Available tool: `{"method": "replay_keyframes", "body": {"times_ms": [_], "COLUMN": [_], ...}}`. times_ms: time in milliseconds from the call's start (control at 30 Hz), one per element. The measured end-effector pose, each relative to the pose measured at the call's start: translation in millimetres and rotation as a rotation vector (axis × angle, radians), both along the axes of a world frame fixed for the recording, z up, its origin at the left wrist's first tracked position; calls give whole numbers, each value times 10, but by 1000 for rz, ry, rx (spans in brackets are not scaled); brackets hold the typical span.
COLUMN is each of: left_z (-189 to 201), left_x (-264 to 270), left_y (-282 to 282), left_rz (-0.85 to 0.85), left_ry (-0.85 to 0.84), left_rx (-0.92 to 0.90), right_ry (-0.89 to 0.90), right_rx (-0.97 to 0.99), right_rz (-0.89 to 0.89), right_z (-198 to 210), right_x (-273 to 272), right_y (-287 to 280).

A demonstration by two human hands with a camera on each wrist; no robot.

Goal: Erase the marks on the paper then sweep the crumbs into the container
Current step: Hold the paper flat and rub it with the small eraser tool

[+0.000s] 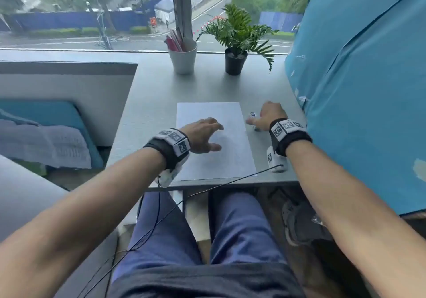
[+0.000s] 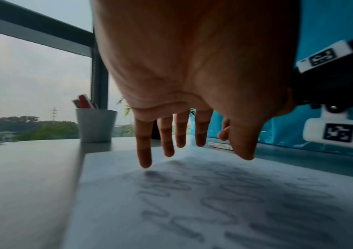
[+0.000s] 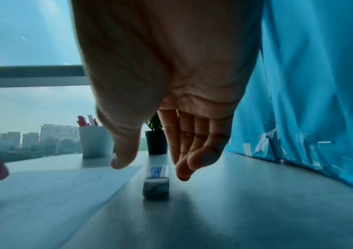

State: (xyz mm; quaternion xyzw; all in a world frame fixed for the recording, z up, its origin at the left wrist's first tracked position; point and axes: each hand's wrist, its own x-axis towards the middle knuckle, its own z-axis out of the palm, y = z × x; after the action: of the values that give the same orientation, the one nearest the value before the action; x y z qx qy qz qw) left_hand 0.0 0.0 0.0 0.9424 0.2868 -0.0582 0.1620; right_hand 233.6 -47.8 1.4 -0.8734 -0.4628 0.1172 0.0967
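A white sheet of paper (image 1: 215, 140) lies on the grey table (image 1: 152, 104); grey pencil squiggles (image 2: 224, 193) cover it in the left wrist view. My left hand (image 1: 202, 134) hovers over the paper's left part, fingers (image 2: 143, 151) spread and straight, holding nothing. An eraser (image 3: 156, 182) in a white and blue sleeve lies on the table just right of the paper. My right hand (image 1: 265, 118) hangs open just above it, thumb (image 3: 124, 151) on one side and fingers (image 3: 190, 161) on the other, not closed on it. In the head view the eraser (image 1: 252, 115) peeks out by the thumb.
A white cup (image 1: 183, 59) with pens and a small potted plant (image 1: 236, 42) stand at the table's far edge by the window. A blue sheet (image 1: 359, 90) hangs along the right side. A black cable (image 1: 230, 181) crosses the near table edge.
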Motion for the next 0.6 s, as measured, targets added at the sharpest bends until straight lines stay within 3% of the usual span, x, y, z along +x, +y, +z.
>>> {"method": "replay_keyframes", "body": {"times_ms": [133,233,367,500,600], "left_z": [-98,-187,-126,-67,-146], "left_x": [127,52,-88,-236,-311], "left_y": [-63,17,98,98,-2], "left_rz": [-10,-13,-20,-16,17], "left_ry": [112,129,182,242,316], "left_rx": [-41,-58,-100,-128,-174], "right_ry": [7,172,396,335,337], "right_rx": [-60,-6,45,12,62], "right_rz": [-16,10,275,482,458], "right_z": [33,142,191,52,-38], "right_x": [-36,-145,-508,-776,-829], "right_y": [-26,-142,-416,-512,-500]}}
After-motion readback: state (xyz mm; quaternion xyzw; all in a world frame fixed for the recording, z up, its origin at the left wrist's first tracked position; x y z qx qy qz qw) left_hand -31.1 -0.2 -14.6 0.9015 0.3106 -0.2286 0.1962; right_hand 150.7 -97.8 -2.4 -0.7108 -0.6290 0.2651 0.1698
